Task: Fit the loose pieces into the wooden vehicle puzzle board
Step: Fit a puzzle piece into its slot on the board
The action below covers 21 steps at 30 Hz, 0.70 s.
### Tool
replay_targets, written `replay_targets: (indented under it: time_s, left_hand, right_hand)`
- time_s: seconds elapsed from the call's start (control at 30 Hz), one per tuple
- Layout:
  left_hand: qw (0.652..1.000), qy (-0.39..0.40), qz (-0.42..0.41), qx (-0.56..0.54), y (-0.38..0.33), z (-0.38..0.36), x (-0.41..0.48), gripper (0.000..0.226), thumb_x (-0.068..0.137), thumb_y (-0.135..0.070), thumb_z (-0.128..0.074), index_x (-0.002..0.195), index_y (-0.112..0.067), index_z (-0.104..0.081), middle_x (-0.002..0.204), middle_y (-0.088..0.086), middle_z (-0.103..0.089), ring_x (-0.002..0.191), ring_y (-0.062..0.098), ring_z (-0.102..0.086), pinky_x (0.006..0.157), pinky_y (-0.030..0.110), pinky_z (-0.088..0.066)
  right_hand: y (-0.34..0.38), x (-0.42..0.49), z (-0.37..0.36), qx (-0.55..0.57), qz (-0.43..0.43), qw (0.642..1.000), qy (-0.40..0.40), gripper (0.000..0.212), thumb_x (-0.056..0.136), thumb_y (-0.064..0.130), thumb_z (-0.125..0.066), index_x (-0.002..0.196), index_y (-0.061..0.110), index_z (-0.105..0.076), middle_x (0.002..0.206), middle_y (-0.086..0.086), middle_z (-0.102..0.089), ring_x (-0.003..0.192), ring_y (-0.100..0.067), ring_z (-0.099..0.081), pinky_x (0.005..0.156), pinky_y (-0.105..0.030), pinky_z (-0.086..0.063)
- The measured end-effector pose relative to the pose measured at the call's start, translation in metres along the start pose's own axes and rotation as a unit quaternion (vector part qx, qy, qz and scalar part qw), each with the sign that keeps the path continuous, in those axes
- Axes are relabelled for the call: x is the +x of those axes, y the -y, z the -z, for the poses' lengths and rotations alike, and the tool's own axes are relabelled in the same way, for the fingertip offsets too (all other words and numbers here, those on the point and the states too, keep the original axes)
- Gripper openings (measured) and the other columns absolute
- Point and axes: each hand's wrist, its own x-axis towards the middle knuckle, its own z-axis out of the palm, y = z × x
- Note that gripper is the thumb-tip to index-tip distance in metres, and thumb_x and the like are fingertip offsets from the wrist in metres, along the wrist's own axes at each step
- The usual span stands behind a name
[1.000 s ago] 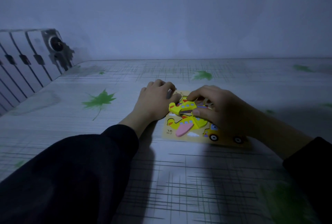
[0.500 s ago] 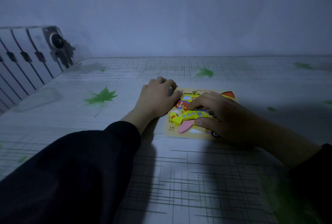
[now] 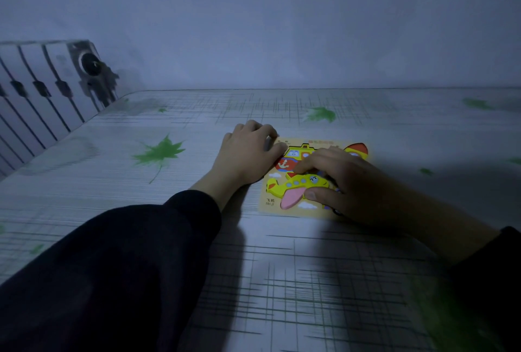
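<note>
The wooden puzzle board (image 3: 266,206) lies flat on the leaf-print surface, just right of centre. A yellow airplane piece (image 3: 296,183) with a pink wing rests low in the board's near left part. My right hand (image 3: 346,182) pinches it, thumb at the wing root and fingers over the nose end. A red and yellow boat piece (image 3: 293,155) sits in the far left slot, and a red-tipped rocket piece (image 3: 358,150) shows at the far right. My left hand (image 3: 248,154) is curled, pressing on the board's left edge. My right hand hides the board's near right part.
The cloth-covered surface (image 3: 169,182) with green leaf prints runs back to a plain wall. White slatted bars (image 3: 33,92) stand at the far left, with a dark round fitting (image 3: 90,65) at their end. Dim light; the board is the brightest spot.
The airplane piece was held tilted above the board a second ago. It has come down and now lies nearly flat in its slot, my right hand still on it. My left hand stayed put.
</note>
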Motion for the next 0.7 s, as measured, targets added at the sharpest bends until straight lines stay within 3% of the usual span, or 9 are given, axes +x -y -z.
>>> replay_targets:
  time_s: [0.7]
  left_hand:
    - [1.0,0.001,-0.002,-0.008,-0.0002,0.0009,-0.0007,0.043,0.089,-0.058,-0.047,0.116,-0.027,-0.059,0.122,0.003,-0.058,0.115,0.026,-0.049,0.089,0.04,-0.034]
  right_hand:
    - [0.0013,-0.001,0.0012,0.003,0.011,1.0,-0.011,0.035,0.083,0.024,-0.069,0.115,0.012,-0.063,0.118,-0.006,-0.065,0.111,-0.021,-0.053,0.097,-0.031,-0.038]
